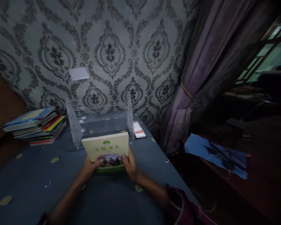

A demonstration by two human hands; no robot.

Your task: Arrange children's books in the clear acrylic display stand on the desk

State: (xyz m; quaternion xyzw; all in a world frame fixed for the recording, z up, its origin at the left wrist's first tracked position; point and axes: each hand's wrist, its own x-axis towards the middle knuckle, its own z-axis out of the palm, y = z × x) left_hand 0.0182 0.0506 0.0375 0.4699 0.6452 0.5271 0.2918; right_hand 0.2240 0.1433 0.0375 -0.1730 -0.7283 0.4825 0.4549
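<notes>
A book (109,149) with a cream cover, green Chinese title and a picture along its lower part is held up, cover toward me. My left hand (91,165) grips its lower left edge, thumb on the front. On the lower right edge my right hand (131,164) does the same, with the fingers behind the book out of sight. Just beyond stands a clear plastic rack (75,126) with upright side panels; the book covers part of its front.
Stacked books (37,125) lie at the left by the wall. A white and red item (139,129), partly blurred out, is right of the rack. A blue cloth (215,154) with dark tools lies on a reddish surface at right. A purple curtain (199,62) hangs behind.
</notes>
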